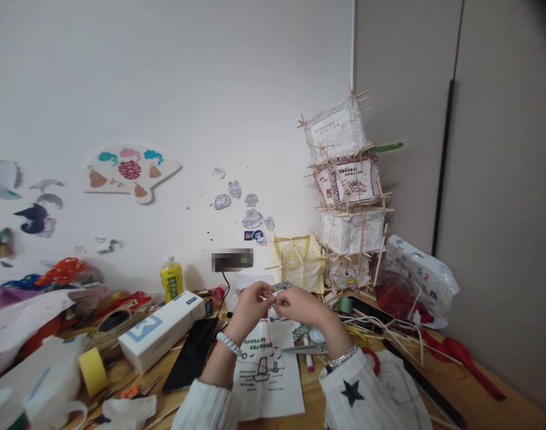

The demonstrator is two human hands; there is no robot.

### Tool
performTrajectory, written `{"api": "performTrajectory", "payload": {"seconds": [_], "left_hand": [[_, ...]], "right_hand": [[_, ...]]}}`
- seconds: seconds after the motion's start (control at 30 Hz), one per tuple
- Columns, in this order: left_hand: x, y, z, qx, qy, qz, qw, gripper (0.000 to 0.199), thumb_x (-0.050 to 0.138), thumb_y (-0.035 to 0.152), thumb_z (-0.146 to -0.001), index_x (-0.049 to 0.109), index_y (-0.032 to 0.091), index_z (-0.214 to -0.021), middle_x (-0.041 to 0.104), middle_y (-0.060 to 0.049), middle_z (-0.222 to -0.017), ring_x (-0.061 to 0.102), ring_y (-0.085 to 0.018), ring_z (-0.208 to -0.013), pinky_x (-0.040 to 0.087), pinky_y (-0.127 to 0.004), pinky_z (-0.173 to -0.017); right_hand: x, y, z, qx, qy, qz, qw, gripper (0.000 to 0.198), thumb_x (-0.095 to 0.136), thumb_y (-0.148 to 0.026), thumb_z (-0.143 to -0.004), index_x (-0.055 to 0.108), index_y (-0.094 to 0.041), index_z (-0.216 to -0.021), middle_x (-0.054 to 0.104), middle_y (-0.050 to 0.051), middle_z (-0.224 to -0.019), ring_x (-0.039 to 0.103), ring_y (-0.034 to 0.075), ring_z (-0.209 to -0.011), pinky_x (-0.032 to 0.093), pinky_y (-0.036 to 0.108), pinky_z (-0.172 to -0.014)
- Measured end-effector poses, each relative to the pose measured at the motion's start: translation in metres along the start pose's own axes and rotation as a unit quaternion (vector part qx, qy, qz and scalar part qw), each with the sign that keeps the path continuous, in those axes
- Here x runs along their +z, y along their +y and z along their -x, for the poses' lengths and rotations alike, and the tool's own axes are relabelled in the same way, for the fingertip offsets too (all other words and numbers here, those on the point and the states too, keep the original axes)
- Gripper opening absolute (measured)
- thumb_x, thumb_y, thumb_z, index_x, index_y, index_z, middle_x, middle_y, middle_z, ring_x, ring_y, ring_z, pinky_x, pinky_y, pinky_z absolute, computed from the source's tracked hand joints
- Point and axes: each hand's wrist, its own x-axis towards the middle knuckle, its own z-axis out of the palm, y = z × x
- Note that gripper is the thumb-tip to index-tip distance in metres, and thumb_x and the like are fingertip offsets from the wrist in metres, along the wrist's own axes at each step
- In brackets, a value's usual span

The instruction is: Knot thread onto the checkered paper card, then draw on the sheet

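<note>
The person's left hand (254,300) and right hand (295,303) meet above the tabletop (501,413), fingers (284,300) bent close; what they pinch, if anything, one cannot tell. The boat picture (273,397) lies at six o'clock from them, scissors (300,350) at five, a yellow box (303,272) at one.

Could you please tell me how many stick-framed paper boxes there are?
5: a yellow paper box, leftmost; to its right, stacked upward, a cartoon box, white box, maroon-bordered box, grey-bordered box. Others may be hidden.
</note>
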Motion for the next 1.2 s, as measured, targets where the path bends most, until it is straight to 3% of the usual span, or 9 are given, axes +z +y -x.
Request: {"api": "performTrajectory", "payload": {"seconds": [0.47, 0.8, 1.0, 1.2], "left_hand": [[-0.002, 0.002, -0.001, -0.024, -0.038, -0.018, 0.999, 0.017, 0.059, 0.027, -0.062, 0.059, 0.012, -0.070, 0.056, 0.002, -0.056, 0.048, -0.008, -0.037, 0.035, -0.021, -0.038], [-0.005, -0.010, -0.003, -0.031, -0.031, -0.006, 0.999, 0.013, 0.059, 0.023, -0.063, 0.060, 0.012, -0.069, 0.052, 0.004, -0.048, 0.048, -0.008, -0.037, 0.036, -0.020, -0.038], [-0.005, -0.007, -0.001, -0.053, -0.034, -0.026, 0.998, 0.014, 0.057, 0.016, -0.063, 0.060, 0.011, -0.076, 0.054, 0.004, -0.054, 0.049, -0.007, -0.036, 0.037, -0.019, -0.037], [-0.004, -0.012, -0.001, -0.029, -0.052, -0.020, 0.998, 0.016, 0.056, 0.014, -0.063, 0.060, 0.012, -0.079, 0.056, 0.002, -0.061, 0.050, -0.006, -0.039, 0.039, -0.019, -0.039]], "right_hand": [[0.001, 0.003, -0.002, -0.008, -0.002, 0.005, 1.000, 0.017, 0.047, -0.022, -0.073, 0.051, -0.015, -0.058, 0.042, -0.005, -0.051, 0.037, 0.007, -0.051, 0.021, 0.021, -0.047], [0.002, 0.006, 0.000, 0.012, 0.014, 0.016, 1.000, 0.019, 0.049, -0.024, -0.073, 0.051, -0.015, -0.057, 0.045, -0.004, -0.051, 0.039, 0.007, -0.050, 0.020, 0.021, -0.046], [0.001, 0.004, 0.000, 0.019, 0.009, 0.015, 1.000, 0.020, 0.048, -0.025, -0.073, 0.052, -0.015, -0.057, 0.044, -0.004, -0.050, 0.038, 0.007, -0.049, 0.019, 0.021, -0.046], [0.000, 0.002, 0.000, 0.019, 0.000, 0.012, 1.000, 0.019, 0.048, -0.024, -0.074, 0.052, -0.015, -0.057, 0.045, -0.004, -0.050, 0.038, 0.007, -0.050, 0.019, 0.021, -0.047]]}}
